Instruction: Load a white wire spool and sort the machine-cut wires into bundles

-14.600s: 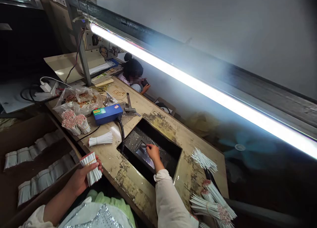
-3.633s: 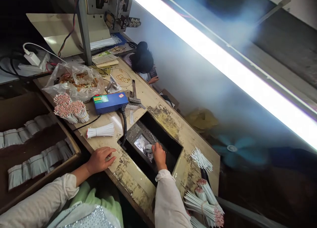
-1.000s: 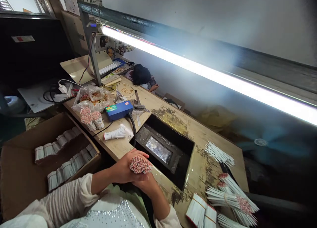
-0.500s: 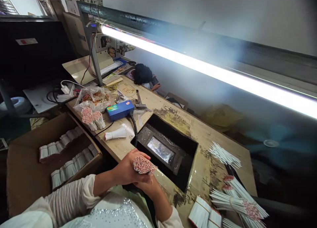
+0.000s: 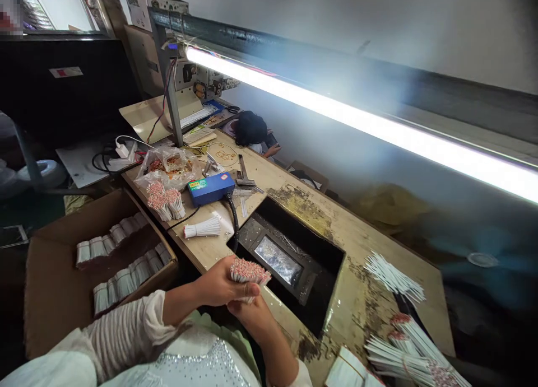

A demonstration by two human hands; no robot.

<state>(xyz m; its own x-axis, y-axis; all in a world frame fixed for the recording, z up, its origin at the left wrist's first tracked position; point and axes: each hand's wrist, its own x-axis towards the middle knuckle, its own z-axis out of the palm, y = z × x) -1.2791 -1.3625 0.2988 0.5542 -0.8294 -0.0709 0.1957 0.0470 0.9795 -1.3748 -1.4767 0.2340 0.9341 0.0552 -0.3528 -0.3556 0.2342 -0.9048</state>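
Both hands are wrapped round a thick bundle of white wires [image 5: 247, 270] whose pinkish-red tips face up. My left hand [image 5: 221, 283] grips it from the side, with the thumb across the front. Lower down, my right hand [image 5: 251, 313] closes on the bundle from below; its fingers are partly hidden. Just beyond the hands is a dark recess [image 5: 309, 303] in the bench, with a shiny metal pot [image 5: 278, 260] inside. On the bench to the left lies a tied wire bundle [image 5: 202, 227], and several bundles [image 5: 165, 201] stand on end behind it.
A cardboard box [image 5: 46, 297] with rows of bundles stands at left. A blue control box [image 5: 211, 188] and a plastic bag [image 5: 168, 166] sit on the bench [image 5: 357, 236]. Loose wires [image 5: 395, 276] and bundles [image 5: 406, 350] lie right. A lit tube [image 5: 336, 110] spans overhead. Another person [image 5: 251, 130] sits beyond.
The bundle has tilted, so its tips point more upward and its white side shows. My left thumb now lies across its front. The whole view has shifted slightly.
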